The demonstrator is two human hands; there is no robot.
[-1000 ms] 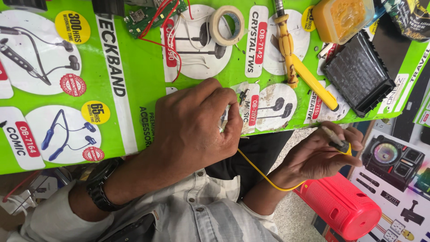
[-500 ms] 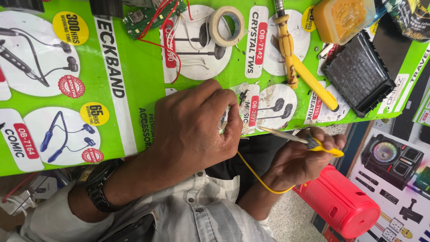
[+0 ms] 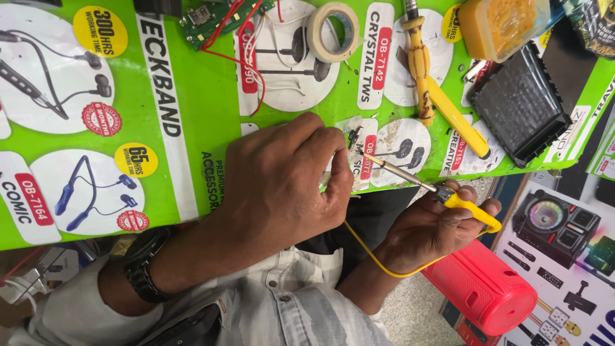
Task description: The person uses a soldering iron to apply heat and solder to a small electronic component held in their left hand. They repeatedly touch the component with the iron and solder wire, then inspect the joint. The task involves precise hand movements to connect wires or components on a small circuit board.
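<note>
Fingers [image 3: 471, 195] grip soldering iron [image 3: 423, 182] (tape roll [image 3: 333, 31] beyond).

Green earphone poster [image 3: 192, 96] (under tools)

Small part [image 3: 352, 136] under left hand [image 3: 282, 186] fingertips mostly hidden, too small to identify.

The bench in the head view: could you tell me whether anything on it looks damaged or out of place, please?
The spare soldering iron looks scorched and stained along its yellow handle, and the green sheet around it is speckled with dark marks. A bare circuit board trails loose red wires.
</note>
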